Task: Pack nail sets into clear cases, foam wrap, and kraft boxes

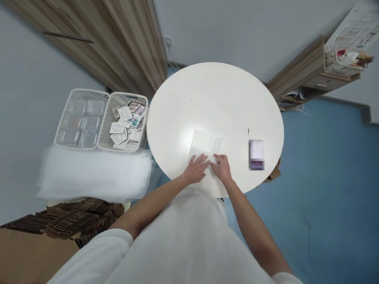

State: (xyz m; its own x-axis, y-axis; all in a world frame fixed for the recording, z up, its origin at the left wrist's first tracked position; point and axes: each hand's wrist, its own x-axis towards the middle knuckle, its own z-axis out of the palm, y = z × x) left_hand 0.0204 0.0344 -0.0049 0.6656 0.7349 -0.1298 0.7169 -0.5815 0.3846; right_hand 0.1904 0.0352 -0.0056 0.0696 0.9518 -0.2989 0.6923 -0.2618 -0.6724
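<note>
A thin, translucent white sheet [201, 142], partly folded, lies near the front edge of the round white table [216, 90]. Its right side shows a narrow folded strip. Whether anything lies inside the folds I cannot make out. My left hand [196, 169] rests on the sheet's near edge, fingers spread and flat. Close beside it, my right hand [222, 167] has thumb and fingers bent together, pinching the sheet's near right part.
A blurred purple-and-white item [256, 155] lies at the table's right. Left of the table are a basket of printed cards [122, 122], a basket of clear boxes [81, 118], a stack of translucent sheets [97, 171] and a carton of folded brown cardboard [79, 221].
</note>
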